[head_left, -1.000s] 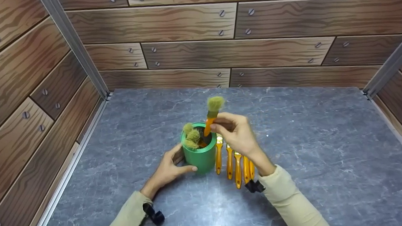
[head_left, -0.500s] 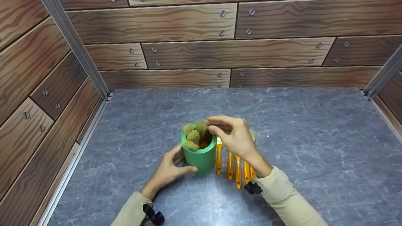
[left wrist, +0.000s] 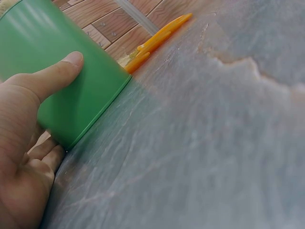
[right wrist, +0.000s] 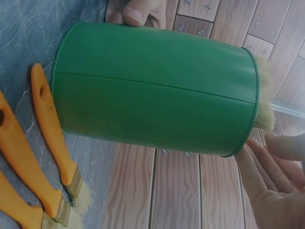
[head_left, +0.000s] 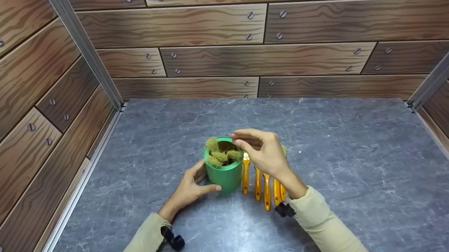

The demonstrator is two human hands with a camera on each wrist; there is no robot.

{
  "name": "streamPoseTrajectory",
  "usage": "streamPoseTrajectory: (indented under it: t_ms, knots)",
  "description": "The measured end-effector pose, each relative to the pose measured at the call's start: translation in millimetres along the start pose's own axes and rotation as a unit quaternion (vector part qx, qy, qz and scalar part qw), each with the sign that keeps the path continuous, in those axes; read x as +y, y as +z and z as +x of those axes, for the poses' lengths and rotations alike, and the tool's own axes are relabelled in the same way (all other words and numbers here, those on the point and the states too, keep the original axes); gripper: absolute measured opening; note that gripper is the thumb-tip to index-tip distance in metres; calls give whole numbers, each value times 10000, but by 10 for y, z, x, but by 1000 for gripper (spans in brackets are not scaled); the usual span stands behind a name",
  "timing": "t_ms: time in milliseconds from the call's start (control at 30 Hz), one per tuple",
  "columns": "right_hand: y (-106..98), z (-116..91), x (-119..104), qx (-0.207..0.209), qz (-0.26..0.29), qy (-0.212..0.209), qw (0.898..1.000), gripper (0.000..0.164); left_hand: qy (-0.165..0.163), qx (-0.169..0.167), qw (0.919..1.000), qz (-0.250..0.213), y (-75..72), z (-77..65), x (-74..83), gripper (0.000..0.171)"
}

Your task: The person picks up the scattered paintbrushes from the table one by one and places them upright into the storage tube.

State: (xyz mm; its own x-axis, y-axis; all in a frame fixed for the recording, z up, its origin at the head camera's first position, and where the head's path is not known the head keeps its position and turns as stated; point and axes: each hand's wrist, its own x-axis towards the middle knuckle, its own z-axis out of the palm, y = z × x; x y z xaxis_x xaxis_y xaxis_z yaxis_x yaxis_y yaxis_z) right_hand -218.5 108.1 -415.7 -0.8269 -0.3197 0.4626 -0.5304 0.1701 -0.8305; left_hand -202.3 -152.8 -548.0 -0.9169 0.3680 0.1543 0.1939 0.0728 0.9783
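Observation:
A green can [head_left: 224, 178] stands upright on the table, with several paintbrushes [head_left: 218, 158] in it, bristles up at the rim. My left hand [head_left: 189, 186] grips the can's left side, the thumb [left wrist: 59, 74] across its front. At the right of the rim is my right hand [head_left: 267, 153], its fingers loosely bent and nothing held between thumb and fingers. In the right wrist view this hand [right wrist: 274, 176] is by the rim, near the bristles [right wrist: 264, 117]. Under the right hand, orange-handled paintbrushes [head_left: 267, 196] lie in a row right of the can; their bristle ends are partly hidden.
The grey marbled table [head_left: 359, 166] extends around the can. Wood-patterned panels [head_left: 212, 59] rise at the back and both sides, with metal rails [head_left: 84, 55] at the corners. A black wrist mount [head_left: 172, 238] sits on each sleeve.
The paintbrush in my right hand went down into the can and was let go. The bristle heads there have shifted. My left hand kept its grip on the can.

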Motion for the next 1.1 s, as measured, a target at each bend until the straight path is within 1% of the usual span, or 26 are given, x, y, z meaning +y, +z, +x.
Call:
streamPoseTrajectory:
  t_ms: [167, 467, 667, 900, 1100]
  knots:
    - [-37, -34, -10, 27, 12, 148, 9999, 27, 54, 15, 10000, -36, -4, 2, -10, 102]
    - [-140, -114, -17, 103, -42, 408, 9991, 26, 26, 35, 10000, -57, 1, 3, -1, 102]
    - [-253, -177, 18, 83, -593, 530, 9968, 24, 0, 45, 10000, 21, 9, -5, 14, 104]
    - [-383, -271, 155, -31, -1082, 480, 9930, 23, -10, 44, 10000, -66, 4, -11, 16, 104]
    - [-488, -393, 296, -233, -1582, 592, 9854, 24, -17, 33, 9999, -94, 5, -6, 9, 104]
